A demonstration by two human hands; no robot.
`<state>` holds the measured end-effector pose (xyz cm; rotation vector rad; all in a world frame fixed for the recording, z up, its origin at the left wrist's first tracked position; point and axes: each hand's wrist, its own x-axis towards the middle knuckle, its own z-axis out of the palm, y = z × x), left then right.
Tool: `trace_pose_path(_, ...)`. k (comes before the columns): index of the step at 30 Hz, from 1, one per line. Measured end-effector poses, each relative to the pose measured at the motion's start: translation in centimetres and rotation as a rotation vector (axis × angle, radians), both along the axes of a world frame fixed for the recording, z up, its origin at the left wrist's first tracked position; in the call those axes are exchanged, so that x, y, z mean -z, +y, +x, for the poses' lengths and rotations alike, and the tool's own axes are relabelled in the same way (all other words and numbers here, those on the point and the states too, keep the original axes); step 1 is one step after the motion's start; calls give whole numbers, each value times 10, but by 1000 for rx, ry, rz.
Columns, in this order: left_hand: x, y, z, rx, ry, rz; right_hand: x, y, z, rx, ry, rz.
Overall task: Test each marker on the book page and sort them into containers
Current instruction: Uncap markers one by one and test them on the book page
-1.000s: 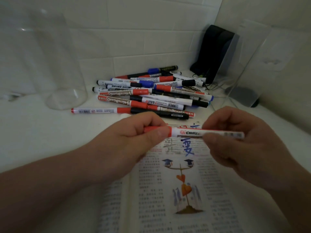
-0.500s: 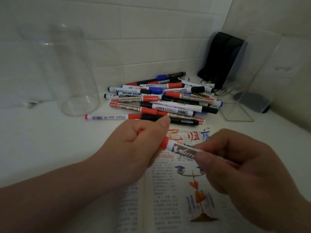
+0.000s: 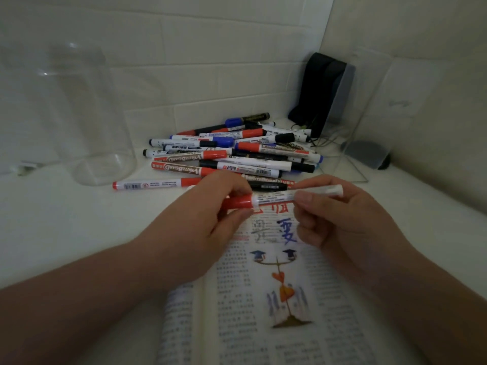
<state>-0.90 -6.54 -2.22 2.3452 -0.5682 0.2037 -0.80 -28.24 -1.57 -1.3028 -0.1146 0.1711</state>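
Both hands up over the open book, one marker between them. My left hand point(image 3: 208, 227) pinches the red cap end of a white-barrelled whiteboard marker with a red cap point(image 3: 279, 198); thumb and forefinger are closed around the cap. My right hand point(image 3: 350, 222) grips the white barrel farther along, fingers point(image 3: 307, 200) pressed onto it near the printed label. Cap and barrel meet with no gap that I can see.

Marker's long axis runs nearly level, left to right across my view, with the right end tipped slightly up. Red cap points left; the plain white tail end points right, sticking out past my right forefinger. It is held in the air above the top edge of the open printed book with a heart illustration point(image 3: 263, 299), not touching the page.

The book lies flat on the white tabletop point(image 3: 66, 233) in front of me. Blue and red handwritten strokes mark the top of the page, just below the marker.

Beyond the hands, a loose pile of red, blue and black capped markers point(image 3: 232, 156) lies on the tabletop, most with long axes running left-right, some crossing.

Left of the pile stands a clear round plastic container point(image 3: 87, 122), upright. Right of the pile stands a clear square-sided container point(image 3: 369, 122), near the wall corner, with a dark object point(image 3: 319, 93) behind it.
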Motion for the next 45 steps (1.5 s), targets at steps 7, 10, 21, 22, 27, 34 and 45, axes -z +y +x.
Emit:
trace_pose_path(7, -17, -1, -5, -65, -309, 88, -25, -3, -18, 241, -307, -402)
trace_pose_path(10, -37, -18, -19, -49, -167, 84, -48, -13, -31, 279, -392, -627)
trace_pose_path(21, -69, -215, -103, 496, -162, 528, -70, -161, -196, 588, -342, -1020)
trace_pose_path(22, -60, -236, -113, 549, -172, 528, -63, -175, -217, 613, -311, -1037)
trace_pose_path(27, -20, -310, -144, 757, -221, 507, -16, -231, -294, 758, -88, -1174)
trace_pose_path(34, 1, -358, -159, 830, -184, 471, 44, -284, -326, 730, 217, -1240)
trace_pose_path(45, -1, -362, -152, 812, -218, 496, 32, -284, -296, 701, 115, -1120)
